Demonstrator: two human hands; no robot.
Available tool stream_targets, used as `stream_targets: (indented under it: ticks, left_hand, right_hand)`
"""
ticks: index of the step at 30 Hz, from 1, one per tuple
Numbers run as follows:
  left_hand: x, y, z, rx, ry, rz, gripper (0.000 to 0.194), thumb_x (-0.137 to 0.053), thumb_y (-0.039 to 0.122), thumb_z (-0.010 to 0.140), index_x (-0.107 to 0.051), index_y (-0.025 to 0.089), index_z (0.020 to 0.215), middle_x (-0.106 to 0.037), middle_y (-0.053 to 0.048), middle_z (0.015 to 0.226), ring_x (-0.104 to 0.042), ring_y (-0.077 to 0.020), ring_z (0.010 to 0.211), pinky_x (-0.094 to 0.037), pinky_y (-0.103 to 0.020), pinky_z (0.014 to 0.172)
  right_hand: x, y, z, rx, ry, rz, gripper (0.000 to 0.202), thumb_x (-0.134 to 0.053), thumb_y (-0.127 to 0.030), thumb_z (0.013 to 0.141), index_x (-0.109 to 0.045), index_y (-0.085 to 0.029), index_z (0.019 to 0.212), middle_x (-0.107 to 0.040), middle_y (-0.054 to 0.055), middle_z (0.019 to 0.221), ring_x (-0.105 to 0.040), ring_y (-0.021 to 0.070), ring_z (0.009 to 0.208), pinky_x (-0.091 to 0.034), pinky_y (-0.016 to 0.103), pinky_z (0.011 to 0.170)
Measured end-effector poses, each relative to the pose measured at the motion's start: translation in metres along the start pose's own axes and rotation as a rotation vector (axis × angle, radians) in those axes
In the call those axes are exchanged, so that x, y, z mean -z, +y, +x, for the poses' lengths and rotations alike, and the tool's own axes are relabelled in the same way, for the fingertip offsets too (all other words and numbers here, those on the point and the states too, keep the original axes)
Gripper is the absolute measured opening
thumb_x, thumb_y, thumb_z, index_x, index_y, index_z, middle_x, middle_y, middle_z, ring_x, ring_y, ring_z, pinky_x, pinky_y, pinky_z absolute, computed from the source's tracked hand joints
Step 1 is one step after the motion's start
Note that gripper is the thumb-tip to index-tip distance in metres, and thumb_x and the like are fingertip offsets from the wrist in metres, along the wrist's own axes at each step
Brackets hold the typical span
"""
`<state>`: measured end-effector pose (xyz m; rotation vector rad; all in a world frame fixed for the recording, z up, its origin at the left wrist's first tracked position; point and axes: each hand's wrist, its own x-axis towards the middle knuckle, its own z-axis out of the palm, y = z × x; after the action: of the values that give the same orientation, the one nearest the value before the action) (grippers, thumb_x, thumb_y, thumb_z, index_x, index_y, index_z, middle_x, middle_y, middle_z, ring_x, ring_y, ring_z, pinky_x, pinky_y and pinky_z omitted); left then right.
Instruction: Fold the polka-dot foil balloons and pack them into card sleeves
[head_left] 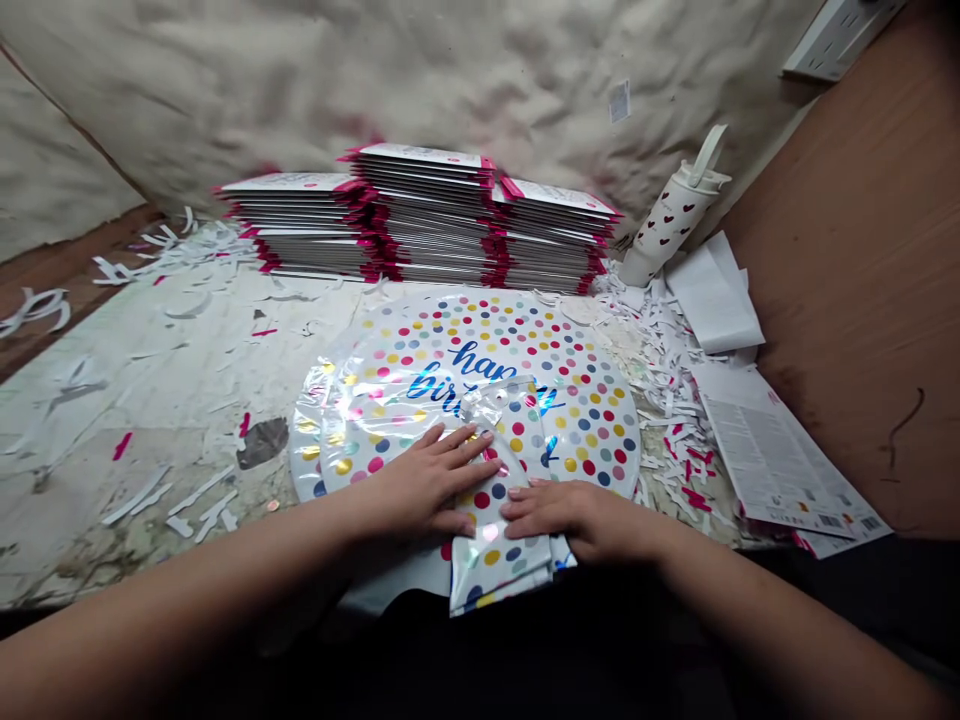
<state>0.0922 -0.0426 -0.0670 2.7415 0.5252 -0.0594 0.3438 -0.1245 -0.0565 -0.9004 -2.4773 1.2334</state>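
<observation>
Flat foil balloons point(592, 410), round and white with coloured dots and blue "happy birthday" lettering, lie on the table in front of me. On top of them is a folded foil balloon point(491, 555) with the same dots, its lower end reaching past the table's front edge. My left hand point(435, 480) lies flat on the folded balloon, fingers stretched out toward the right. From the other side, my right hand point(570, 515) rests on its right edge with the fingers extended. Both palms face down and their undersides are hidden.
Several stacks of flat pink-and-white packets point(435, 215) stand along the back. A white tumbler with hearts point(671, 220) is at the back right. Printed cards point(780, 450) and white paper point(716, 290) lie to the right. Paper shreds point(667, 370) litter the table point(187, 390).
</observation>
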Motion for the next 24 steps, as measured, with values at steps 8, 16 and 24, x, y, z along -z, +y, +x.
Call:
stream_targets:
  ticks: [8,16,24]
  left_hand:
    - [0.017,-0.008,-0.017,-0.134,0.017,-0.149,0.044,-0.04,0.021,0.087,-0.041,0.026,0.131,-0.047,-0.006,0.135,-0.032,-0.0224,0.13,-0.014,-0.043,0.11]
    - [0.028,-0.016,-0.005,-0.185,0.052,-0.28,0.03,-0.044,0.028,0.086,-0.059,0.027,0.113,-0.061,-0.006,0.116,-0.049,-0.0251,0.114,-0.025,-0.041,0.103]
    - [0.031,-0.021,-0.007,-0.17,0.004,-0.256,0.038,-0.039,0.017,0.085,-0.052,0.025,0.12,-0.059,-0.006,0.12,-0.048,-0.0238,0.117,-0.025,-0.042,0.103]
  right_hand:
    - [0.021,0.021,0.014,-0.437,0.532,0.396,0.028,-0.051,-0.042,0.078,-0.061,-0.017,0.072,-0.061,0.001,0.068,-0.056,0.0166,0.066,-0.046,0.027,0.063]
    - [0.036,0.044,0.066,-0.656,0.635,0.366,0.027,-0.047,-0.042,0.079,-0.058,-0.018,0.079,-0.059,0.0,0.068,-0.054,0.0144,0.063,-0.043,0.025,0.058]
    - [0.045,0.053,0.08,-0.844,0.705,0.18,0.032,-0.039,-0.044,0.084,-0.059,-0.019,0.086,-0.065,0.005,0.082,-0.058,0.0185,0.074,-0.043,0.027,0.063]
